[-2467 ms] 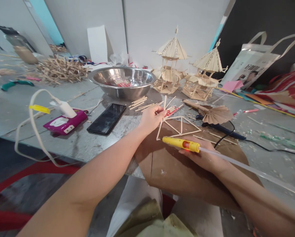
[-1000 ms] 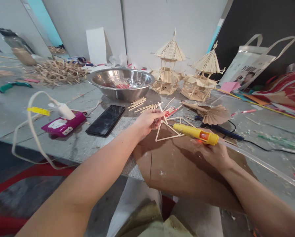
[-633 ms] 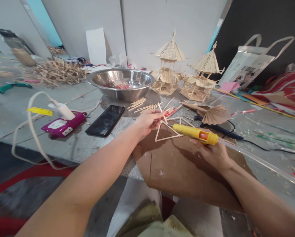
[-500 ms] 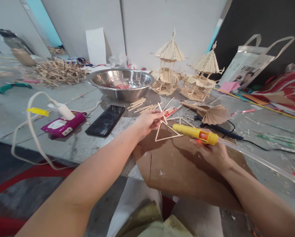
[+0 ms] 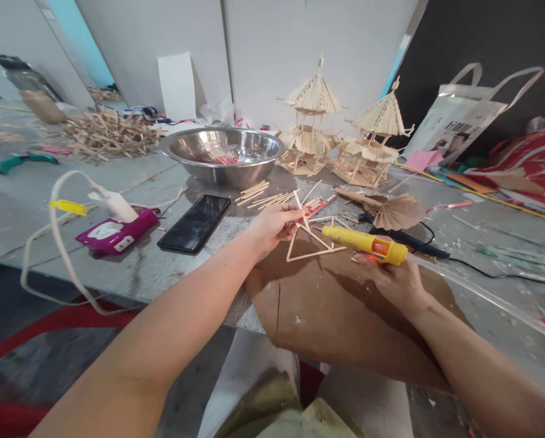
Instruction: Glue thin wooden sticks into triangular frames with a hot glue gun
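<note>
Pale trousers [image 5: 233,377]; an olive-green top [image 5: 272,407]; both hands [image 5: 277,228] bare.

The gun [image 5: 366,242] has left the frame's [image 5: 315,254] lower left corner, where its nozzle was at first, and that corner now shows uncovered. It has swung up and to the right, with its body now across the frame's right part, hiding some of it. Since the last few pictures it has also backed slightly away from the frame's upper left corner. The right hand [image 5: 393,283] has shifted right with it. The stick [image 5: 298,201] at the left hand [image 5: 279,222], nearly upright at first, now leans left above the frame.
</note>
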Motion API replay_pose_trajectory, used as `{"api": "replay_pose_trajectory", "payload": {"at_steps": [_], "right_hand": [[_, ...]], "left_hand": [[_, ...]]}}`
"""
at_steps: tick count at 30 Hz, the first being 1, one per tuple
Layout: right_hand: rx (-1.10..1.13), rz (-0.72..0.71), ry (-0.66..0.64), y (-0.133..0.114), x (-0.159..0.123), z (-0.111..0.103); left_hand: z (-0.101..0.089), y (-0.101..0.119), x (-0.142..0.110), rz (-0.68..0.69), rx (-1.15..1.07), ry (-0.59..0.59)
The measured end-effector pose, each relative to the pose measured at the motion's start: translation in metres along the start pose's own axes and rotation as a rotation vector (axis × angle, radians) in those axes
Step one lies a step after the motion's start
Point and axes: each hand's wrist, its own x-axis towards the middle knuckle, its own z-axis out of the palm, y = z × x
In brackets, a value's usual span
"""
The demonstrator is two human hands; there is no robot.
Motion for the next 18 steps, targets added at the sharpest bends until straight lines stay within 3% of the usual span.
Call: {"api": "replay_pose_trajectory", "payload": {"at_steps": [9,14,18], "right_hand": [[0.191,0.337,0.130,-0.013,0.010,-0.009],[0.331,0.446,0.159,-0.008,0.014,-0.014],[0.381,0.471,0.144,0.000,0.013,-0.014]], "left_hand": [[0.005,0.002,-0.009,-0.036,0.160,-0.170],[0.004,0.003,-0.012,-0.045,0.224,-0.299],[0.003,0.002,-0.013,-0.046,0.267,-0.337]]}}
